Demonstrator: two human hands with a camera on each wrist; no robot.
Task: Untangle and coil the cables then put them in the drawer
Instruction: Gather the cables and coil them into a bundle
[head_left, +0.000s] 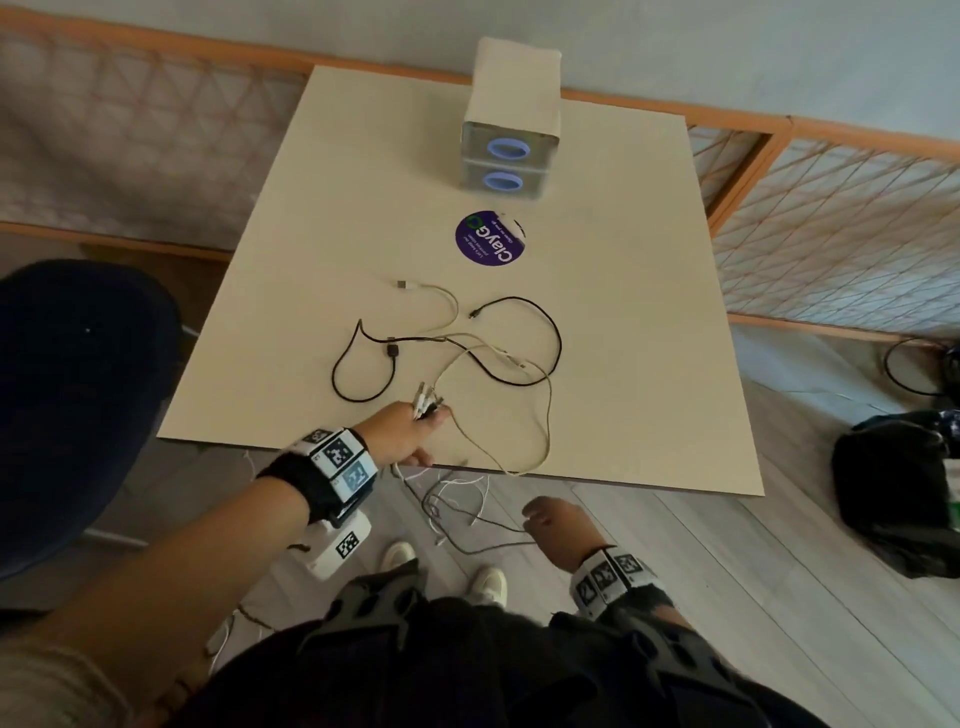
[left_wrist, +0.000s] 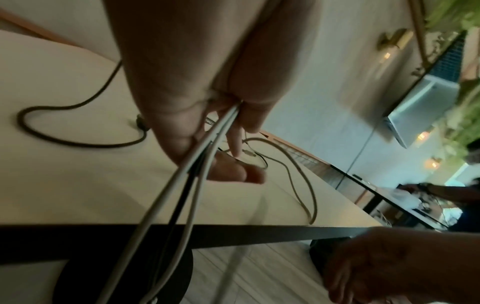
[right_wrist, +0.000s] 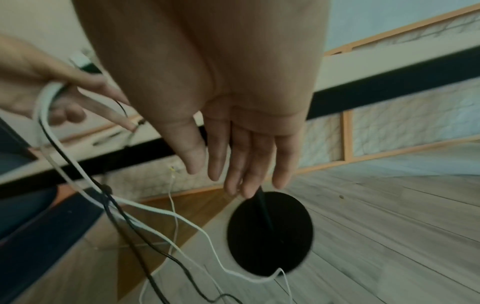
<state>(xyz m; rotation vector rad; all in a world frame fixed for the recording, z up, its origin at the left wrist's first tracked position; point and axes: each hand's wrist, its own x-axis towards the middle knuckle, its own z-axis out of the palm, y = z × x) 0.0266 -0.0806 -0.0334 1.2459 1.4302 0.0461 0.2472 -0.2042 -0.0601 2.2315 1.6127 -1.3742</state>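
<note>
**Gathering the cable ends at the table's edge**

Holding a bundle of thin white and black cables (head_left: 427, 407) by their plug ends, the left hand (head_left: 410, 434) has its fingers curled round them at the cream square table's (head_left: 649, 364) six o'clock edge. Their lengths dangle floorward. More black and white cables (head_left: 467, 343) sprawl mid-table. The right hand (head_left: 558, 525) hangs below, fingers straight, gripping nothing. It should probably draw out one strand at a time, slowly. The small white two-drawer box (head_left: 511, 150) waits at twelve o'clock.
</note>
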